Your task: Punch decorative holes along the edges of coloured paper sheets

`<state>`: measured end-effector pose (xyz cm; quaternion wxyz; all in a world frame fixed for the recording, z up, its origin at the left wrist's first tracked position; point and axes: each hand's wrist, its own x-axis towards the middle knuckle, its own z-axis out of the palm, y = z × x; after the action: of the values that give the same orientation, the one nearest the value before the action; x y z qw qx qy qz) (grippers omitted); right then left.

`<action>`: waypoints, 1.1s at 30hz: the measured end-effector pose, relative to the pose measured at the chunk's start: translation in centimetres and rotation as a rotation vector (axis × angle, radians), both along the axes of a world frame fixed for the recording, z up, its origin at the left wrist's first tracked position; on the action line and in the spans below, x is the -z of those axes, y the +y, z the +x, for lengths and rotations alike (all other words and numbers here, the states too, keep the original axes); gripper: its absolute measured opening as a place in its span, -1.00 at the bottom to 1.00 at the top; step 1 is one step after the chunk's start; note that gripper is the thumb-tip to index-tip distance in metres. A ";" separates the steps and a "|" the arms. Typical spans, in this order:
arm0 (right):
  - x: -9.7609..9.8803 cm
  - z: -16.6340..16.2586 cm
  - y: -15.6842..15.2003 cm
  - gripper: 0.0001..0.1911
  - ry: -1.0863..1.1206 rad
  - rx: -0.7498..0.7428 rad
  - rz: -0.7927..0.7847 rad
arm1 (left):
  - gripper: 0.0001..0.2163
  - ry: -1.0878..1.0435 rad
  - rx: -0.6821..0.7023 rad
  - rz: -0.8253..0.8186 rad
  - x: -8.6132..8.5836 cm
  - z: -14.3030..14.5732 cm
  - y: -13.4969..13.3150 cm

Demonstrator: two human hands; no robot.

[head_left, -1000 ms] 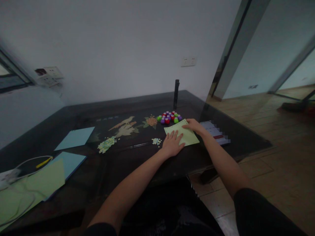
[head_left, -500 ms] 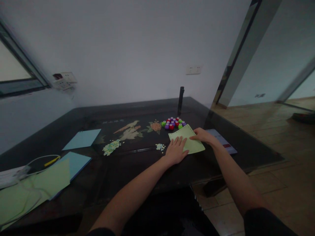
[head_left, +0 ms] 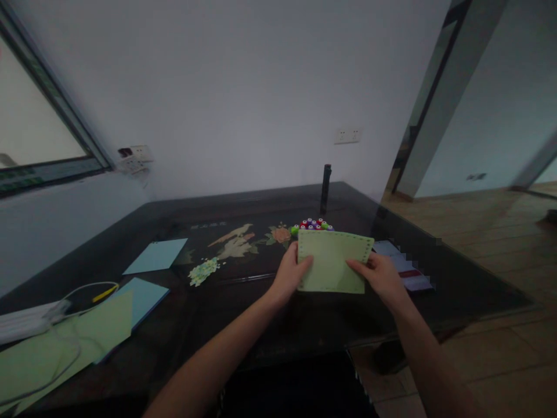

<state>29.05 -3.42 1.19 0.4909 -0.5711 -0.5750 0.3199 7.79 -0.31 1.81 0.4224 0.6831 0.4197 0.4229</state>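
A light green sheet of paper (head_left: 333, 259) with small punched holes along its top and side edges is held up off the dark table (head_left: 261, 313), tilted toward me. My left hand (head_left: 289, 274) grips its left edge, thumb on the front. My right hand (head_left: 379, 274) pinches its right edge. Behind the sheet's top edge sits a cluster of small red, purple and green punch tools (head_left: 314, 223), partly hidden by the paper.
Blue sheets (head_left: 155, 256) and green sheets (head_left: 65, 342) lie at the left with a cable loop (head_left: 85, 288). Paper confetti (head_left: 203, 270) lies mid-table. A dark cylinder (head_left: 325, 180) stands at the back. A printed card (head_left: 407, 268) lies right of my hands. The table edge drops to wooden floor on the right.
The green sheet lay flat on the table under both hands; now both hands have lifted it by its side edges and it faces me. The view has shifted upward slightly.
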 end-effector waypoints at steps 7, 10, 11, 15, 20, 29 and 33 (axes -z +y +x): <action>0.9 -5.2 -3.7 -0.73 0.084 0.004 0.114 | -0.68 -0.263 -0.137 0.043 0.9 -3.1 -6.3; 1.9 -6.8 -4.5 -0.77 0.130 -0.019 0.111 | -0.66 -0.236 -0.270 0.024 1.9 -3.9 -8.0; 2.2 -7.2 -4.7 -0.77 0.141 -0.038 0.099 | -0.65 -0.230 -0.301 0.012 2.3 -4.2 -8.4; 2.5 -7.7 -4.9 -0.75 0.180 -0.122 0.049 | -0.64 -0.198 -0.355 -0.011 3.1 -4.7 -9.3; 2.2 -7.6 -5.2 -0.73 0.210 -0.159 0.051 | -0.64 -0.222 -0.387 -0.006 3.4 -4.7 -9.5; 4.2 -8.2 -5.0 -0.65 0.226 -0.176 0.009 | -0.60 -0.262 -0.390 -0.095 5.3 -4.6 -10.0; 3.5 -8.0 -5.4 -0.66 0.232 -0.185 0.022 | -0.61 -0.245 -0.360 -0.083 4.6 -4.5 -10.2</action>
<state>21.03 -8.84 -2.30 0.5287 -0.4696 -0.5679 0.4214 3.25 -10.49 -2.79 0.4159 0.5225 0.4973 0.5537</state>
